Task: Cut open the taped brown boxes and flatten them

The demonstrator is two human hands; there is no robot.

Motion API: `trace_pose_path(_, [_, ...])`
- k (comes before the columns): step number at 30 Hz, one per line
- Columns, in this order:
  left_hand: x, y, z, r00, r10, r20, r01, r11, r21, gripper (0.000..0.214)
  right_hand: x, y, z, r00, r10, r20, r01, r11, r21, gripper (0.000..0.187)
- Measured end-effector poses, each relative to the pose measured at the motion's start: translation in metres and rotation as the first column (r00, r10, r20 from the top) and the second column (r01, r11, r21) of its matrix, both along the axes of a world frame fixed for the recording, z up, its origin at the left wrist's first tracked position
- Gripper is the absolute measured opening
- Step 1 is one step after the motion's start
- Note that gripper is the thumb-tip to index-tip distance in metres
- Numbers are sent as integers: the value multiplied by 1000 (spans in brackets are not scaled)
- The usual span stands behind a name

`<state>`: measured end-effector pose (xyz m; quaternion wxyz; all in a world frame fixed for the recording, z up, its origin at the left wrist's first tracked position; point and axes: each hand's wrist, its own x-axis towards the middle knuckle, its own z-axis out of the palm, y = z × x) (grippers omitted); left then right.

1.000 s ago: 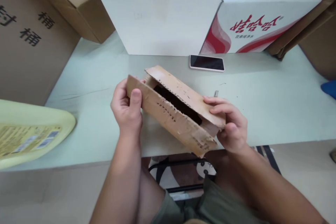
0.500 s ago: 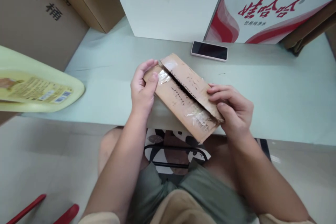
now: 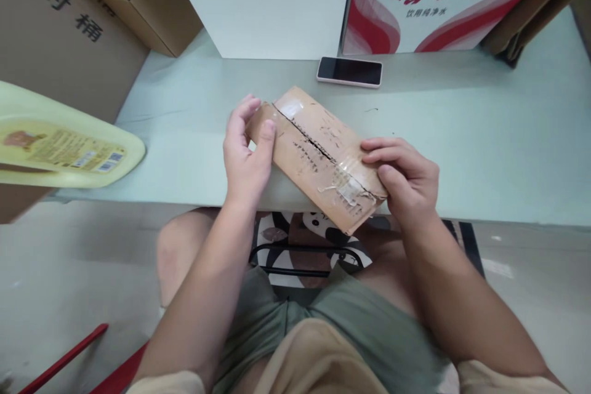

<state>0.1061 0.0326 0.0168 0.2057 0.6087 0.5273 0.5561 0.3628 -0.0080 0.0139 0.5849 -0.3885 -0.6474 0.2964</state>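
A small brown cardboard box [image 3: 318,151] with torn tape along its top seam lies tilted over the near edge of the pale table [image 3: 484,148]. My left hand [image 3: 244,154] grips its left end, thumb on top and fingers behind. My right hand [image 3: 406,178] holds the right end, fingers pressed flat on the far flap. The two top flaps lie nearly closed, with only a thin dark slit between them.
A phone [image 3: 349,71] lies face up behind the box. A white box [image 3: 263,0] and a red-and-white carton [image 3: 443,0] stand at the back; brown cartons [image 3: 64,31] stand on the left. A yellow jug [image 3: 64,144] lies at the left edge. My knees and a stool are below.
The box flaps, gaping a second ago, have been pressed down nearly flat. The box has tipped so its taped top faces up. The view has shifted downward.
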Motion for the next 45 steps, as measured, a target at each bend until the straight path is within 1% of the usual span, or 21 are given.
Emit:
trace_pose_path(2, [4, -4, 7, 995, -9, -104, 12, 1000, 24, 48, 0, 1, -1, 1000, 17, -18, -17, 1000, -1, 16])
trace_pose_path(4, [10, -7, 11, 987, -31, -156, 37, 999, 37, 45, 0, 1, -3, 999, 22, -38, -23, 1000, -12, 15])
trace_pose_path(6, [15, -8, 12, 983, -35, -181, 45, 998, 52, 47, 0, 1, -6, 998, 24, -54, -25, 999, -25, 16])
trace_pose_path(9, [17, -8, 9, 971, -10, -238, 24, 998, 60, 51, 0, 2, -8, 996, 47, -71, -49, 998, -30, 17])
trace_pose_path(12, [16, -10, 8, 960, 14, -279, 12, 996, 91, 47, -1, 4, -9, 992, 77, -97, -79, 997, -10, 15])
trace_pose_path(15, [20, -16, 12, 947, 36, -319, 6, 991, 130, 45, -2, 5, -8, 991, 90, -99, -90, 996, -2, 15])
trace_pose_path(18, [28, -23, 20, 900, 42, -434, 0, 995, 98, 41, -1, 5, -9, 992, 88, -86, -91, 995, -28, 17])
trace_pose_path(22, [39, -26, 30, 838, 12, -546, 3, 1000, 26, 27, 1, 3, -11, 993, 84, -84, -88, 995, -44, 20])
trace_pose_path(26, [41, -24, 35, 828, -52, -558, -6, 995, -101, 20, 2, 3, -12, 995, 78, -69, -82, 995, -55, 21])
trace_pose_path(33, [36, -24, 35, 832, -123, -541, 40, 986, -163, 15, 0, 4, -11, 994, 61, -90, -66, 997, -49, 20])
trace_pose_path(38, [33, -27, 38, 833, -155, -532, 71, 982, -174, 14, -1, 4, -16, 990, 66, -123, -73, 996, -55, 24])
trace_pose_path(42, [33, -29, 39, 841, -164, -516, 75, 979, -189, 13, -2, 6, -20, 978, 92, -186, -104, 993, -51, 35])
trace_pose_path(45, [35, -29, 39, 851, -136, -508, 58, 984, -167, 11, -2, 6, -17, 984, 118, -136, -128, 989, -70, 35])
